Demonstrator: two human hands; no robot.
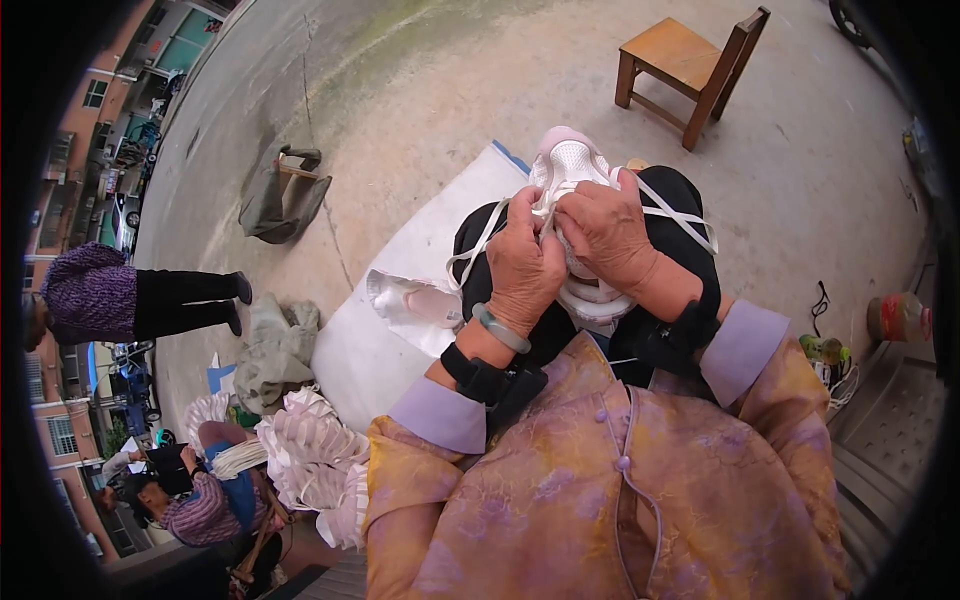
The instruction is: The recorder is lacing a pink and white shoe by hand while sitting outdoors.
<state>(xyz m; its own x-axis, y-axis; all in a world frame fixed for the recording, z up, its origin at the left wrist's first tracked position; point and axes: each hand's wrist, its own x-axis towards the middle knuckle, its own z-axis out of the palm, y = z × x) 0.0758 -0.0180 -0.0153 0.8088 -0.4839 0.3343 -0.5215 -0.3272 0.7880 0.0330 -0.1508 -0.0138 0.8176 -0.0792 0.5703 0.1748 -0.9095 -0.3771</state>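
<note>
A white and pale pink sneaker (572, 155) rests between my knees, its toe pointing away from me. My left hand (522, 255) is closed at the left side of its lacing, thumb and forefinger pinching there. From the other side, my right hand (610, 225) is closed over the lacing, fingers curled in. A white shoelace (682, 213) trails out past both hands and hangs loosely over my dark trousers. My fingers hide most of the eyelets and tongue. Beside my left wrist lies a second pale shoe piece (425, 303) on a white sheet.
White sheeting (350, 350) covers the ground at left, beside a heap of pale shoes (310, 450). A wooden chair (690, 65) stands ahead right; a grey-green cloth-draped stool (280, 195) ahead left. One person (95, 290) stands left, another (215, 510) sits lower left. A bottle (897, 317) is at right.
</note>
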